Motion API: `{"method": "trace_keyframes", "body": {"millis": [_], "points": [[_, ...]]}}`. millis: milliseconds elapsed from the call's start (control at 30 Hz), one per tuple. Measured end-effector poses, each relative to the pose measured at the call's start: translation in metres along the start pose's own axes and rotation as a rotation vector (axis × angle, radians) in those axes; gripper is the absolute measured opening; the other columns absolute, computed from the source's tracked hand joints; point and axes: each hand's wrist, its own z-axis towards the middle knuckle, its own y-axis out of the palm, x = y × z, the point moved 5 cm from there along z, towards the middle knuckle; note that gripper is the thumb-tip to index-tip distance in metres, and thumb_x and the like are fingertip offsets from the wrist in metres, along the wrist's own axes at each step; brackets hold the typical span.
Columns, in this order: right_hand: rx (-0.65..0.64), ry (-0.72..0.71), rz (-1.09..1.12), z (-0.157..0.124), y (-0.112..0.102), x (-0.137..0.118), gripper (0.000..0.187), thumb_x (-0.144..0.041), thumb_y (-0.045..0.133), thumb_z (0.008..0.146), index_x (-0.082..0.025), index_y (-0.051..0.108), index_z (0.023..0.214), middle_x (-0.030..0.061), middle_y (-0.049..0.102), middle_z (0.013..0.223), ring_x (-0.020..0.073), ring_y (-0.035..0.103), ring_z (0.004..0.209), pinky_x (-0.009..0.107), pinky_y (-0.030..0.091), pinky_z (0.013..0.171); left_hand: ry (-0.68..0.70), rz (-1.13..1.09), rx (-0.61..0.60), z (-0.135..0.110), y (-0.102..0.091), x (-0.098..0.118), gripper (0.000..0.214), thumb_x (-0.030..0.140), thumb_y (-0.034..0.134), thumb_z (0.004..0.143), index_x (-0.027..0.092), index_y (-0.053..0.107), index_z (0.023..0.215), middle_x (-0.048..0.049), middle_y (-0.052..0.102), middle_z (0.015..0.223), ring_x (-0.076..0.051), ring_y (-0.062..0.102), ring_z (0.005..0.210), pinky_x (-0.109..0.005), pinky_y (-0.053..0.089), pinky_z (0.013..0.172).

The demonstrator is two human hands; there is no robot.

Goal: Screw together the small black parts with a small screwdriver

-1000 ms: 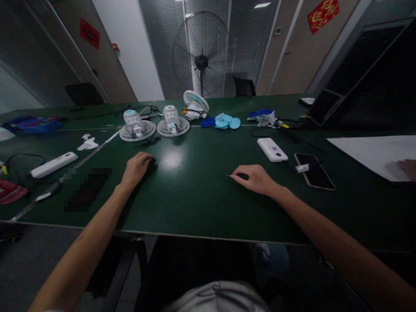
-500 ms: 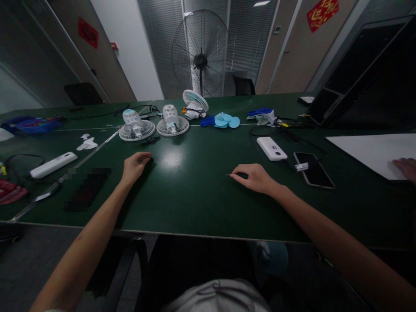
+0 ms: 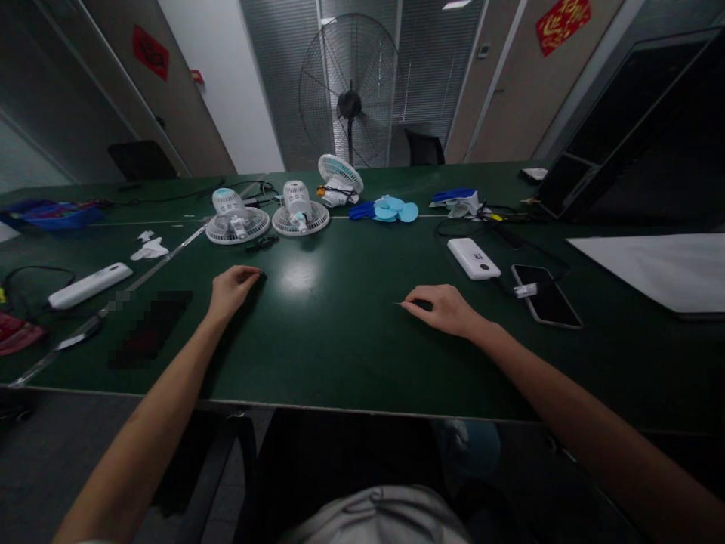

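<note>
My left hand (image 3: 229, 291) rests on the green table, thumb and fingers pinched on a small black piece (image 3: 262, 276) too small to make out. Farther right, my right hand (image 3: 442, 308) is closed around what looks like a small screwdriver (image 3: 397, 304); its thin metal shaft points left and most of its dark handle is hidden in the fingers. Beyond the left hand, two small white fans (image 3: 238, 225) (image 3: 301, 219) lie face down. Behind them another white fan (image 3: 340, 181) leans tilted, beside light-blue fan blades (image 3: 395, 209).
A white power bank (image 3: 473, 258) and a phone (image 3: 547, 296) lie right of my right hand, with cables. Gloves (image 3: 456, 200) sit farther back. On the left are a long white device (image 3: 91, 285) and crumpled tissue (image 3: 150, 248). A white board (image 3: 657, 268) lies far right.
My left fingers have drawn closer together at the tips. My right hand stays put with its tool. Another person's hand at the white board has left the view.
</note>
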Motion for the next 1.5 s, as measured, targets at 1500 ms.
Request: {"method": "trace_keyframes", "body": {"millis": [1500], "points": [[-0.013, -0.091, -0.031, 0.000, 0.001, -0.017, 0.021, -0.038, 0.059, 0.102, -0.022, 0.074, 0.100, 0.0043, 0.075, 0.092, 0.0185, 0.068, 0.076, 0.031, 0.048, 0.071, 0.641, -0.261, -0.613, -0.102, 0.131, 0.248, 0.027, 0.029, 0.060, 0.100, 0.022, 0.064, 0.125, -0.0075, 0.066, 0.116, -0.022, 0.061, 0.106, -0.037, 0.050, 0.093]]}}
